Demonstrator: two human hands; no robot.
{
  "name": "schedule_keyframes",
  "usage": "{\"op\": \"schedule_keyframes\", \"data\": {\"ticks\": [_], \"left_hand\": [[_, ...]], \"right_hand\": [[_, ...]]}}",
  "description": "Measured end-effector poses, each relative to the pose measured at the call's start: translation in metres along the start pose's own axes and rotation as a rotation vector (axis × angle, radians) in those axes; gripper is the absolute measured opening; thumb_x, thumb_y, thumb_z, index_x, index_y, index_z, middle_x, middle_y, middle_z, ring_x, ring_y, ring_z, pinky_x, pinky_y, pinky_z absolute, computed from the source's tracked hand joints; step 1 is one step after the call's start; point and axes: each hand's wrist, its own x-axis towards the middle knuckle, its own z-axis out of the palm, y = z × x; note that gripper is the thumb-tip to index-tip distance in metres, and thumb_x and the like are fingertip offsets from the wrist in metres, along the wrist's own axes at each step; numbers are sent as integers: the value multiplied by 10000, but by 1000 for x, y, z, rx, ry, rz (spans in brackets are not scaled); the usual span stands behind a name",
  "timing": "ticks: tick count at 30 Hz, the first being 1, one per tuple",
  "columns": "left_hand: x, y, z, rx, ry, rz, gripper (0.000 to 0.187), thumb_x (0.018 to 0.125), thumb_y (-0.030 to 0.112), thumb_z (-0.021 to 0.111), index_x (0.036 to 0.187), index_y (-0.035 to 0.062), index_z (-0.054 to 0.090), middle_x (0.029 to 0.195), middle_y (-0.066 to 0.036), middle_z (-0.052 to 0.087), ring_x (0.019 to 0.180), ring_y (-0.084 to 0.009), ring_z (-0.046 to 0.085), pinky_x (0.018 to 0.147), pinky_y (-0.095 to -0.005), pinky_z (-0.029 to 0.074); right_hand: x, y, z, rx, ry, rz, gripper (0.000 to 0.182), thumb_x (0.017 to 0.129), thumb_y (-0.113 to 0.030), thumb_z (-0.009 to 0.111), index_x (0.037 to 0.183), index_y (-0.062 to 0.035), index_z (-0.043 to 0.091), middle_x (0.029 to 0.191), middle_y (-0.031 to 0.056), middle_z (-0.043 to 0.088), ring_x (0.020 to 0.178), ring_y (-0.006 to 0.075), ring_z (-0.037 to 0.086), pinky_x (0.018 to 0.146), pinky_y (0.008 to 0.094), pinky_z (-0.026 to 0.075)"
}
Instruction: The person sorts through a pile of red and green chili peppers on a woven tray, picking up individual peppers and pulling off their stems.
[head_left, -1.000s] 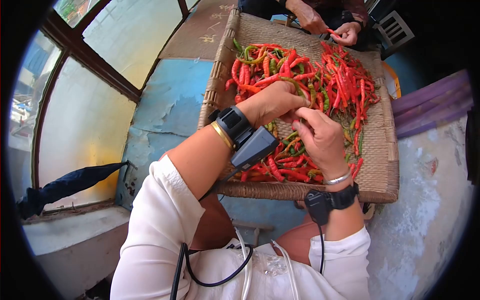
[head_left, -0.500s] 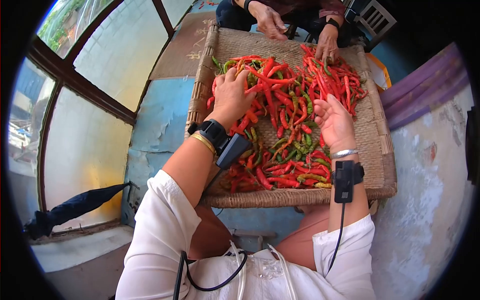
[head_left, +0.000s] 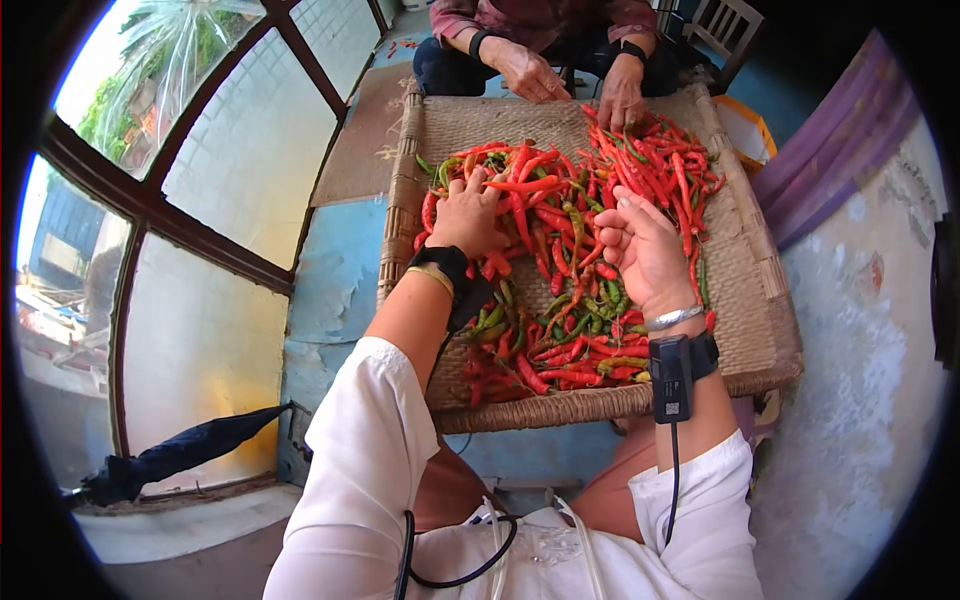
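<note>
Red and green chili peppers (head_left: pixel 545 215) lie heaped on a woven tray (head_left: pixel 745 300) with raised edges. My left hand (head_left: pixel 468 215) rests on the left part of the heap, fingers spread over red peppers, nothing visibly gripped. Over the heap's right middle is my right hand (head_left: pixel 645 250), palm turned up and inward with its fingers curled; whether a pepper is between them I cannot make out. Green and mottled peppers (head_left: pixel 600 300) lie between my two hands, and more red ones are near the tray's front edge.
Across the tray sits another person, one hand (head_left: pixel 622 92) on the far right peppers, the other (head_left: pixel 530 72) over the far edge. Windows and a dark folded umbrella (head_left: pixel 185 450) are at left. A purple curtain (head_left: pixel 840 140) and a chair (head_left: pixel 725 30) are at right.
The view has shifted a little. My right hand has moved left and its fingers have curled in. My left hand stays on the peppers. The other person's left-side hand is lower, nearer the tray.
</note>
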Motion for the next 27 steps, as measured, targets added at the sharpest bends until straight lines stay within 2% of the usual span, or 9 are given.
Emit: {"op": "schedule_keyframes", "data": {"ticks": [3,6,9,10,13,17,23,25,27], "left_hand": [[2,-7,9,12,-42,61,807,539,189,712,1253,87,350,1244,-138,357,1059,-347,403,884,-381,390],[-4,-10,24,-16,146,194,663,569,92,655,1187,98,417,1055,-100,465,941,-323,450,795,-375,416],[-10,0,22,62,12,200,595,559,143,700,1107,81,477,1037,-104,472,940,-316,455,794,-373,413],[-18,10,4,106,-92,339,524,544,207,734,1004,65,527,1011,-106,486,935,-310,467,789,-372,414],[-31,27,8,61,-100,400,514,535,241,746,977,68,548,986,-106,498,915,-306,487,786,-380,421],[-44,37,22,-22,-347,472,463,614,157,684,1048,93,534,1016,-85,502,942,-276,491,838,-374,406],[-51,34,4,-412,-306,548,371,699,127,614,1059,66,550,956,-120,564,928,-282,522,798,-339,429],[-47,31,-16,-411,-481,390,352,715,125,601,1053,44,546,932,-127,588,860,-296,555,759,-324,447],[-42,18,-10,-507,-383,410,361,729,116,589,1073,27,525,884,-136,605,790,-291,580,720,-328,458]], "right_hand": [[2,-3,-3,-25,-17,-32,357,839,-171,516,1139,-2,424,758,49,575,592,72,544,458,182,410],[1,-2,3,-42,-53,-30,307,838,-183,518,1085,-8,465,742,33,573,567,59,531,454,170,398],[-2,-2,3,-116,-94,-36,285,841,-197,514,1061,-18,485,729,19,571,567,52,526,454,163,390],[-4,-1,4,-111,-93,-36,285,841,-197,514,1061,-18,485,729,19,571,567,52,526,454,163,390],[-6,-2,4,-175,-89,-33,270,843,-208,509,1040,-23,502,724,10,569,571,46,520,455,159,386],[-6,3,0,-277,-97,-29,264,834,-188,510,1031,-12,515,726,9,565,576,51,515,473,171,389],[-5,8,5,-450,-94,-39,258,811,-153,529,1016,4,536,713,4,556,578,68,506,510,201,416],[0,15,3,-688,-101,-70,253,800,-139,535,999,18,541,699,5,557,594,63,506,548,207,424],[11,32,-4,-809,-112,-108,279,793,-127,535,1027,26,536,687,6,559,618,67,514,567,222,428]]}}
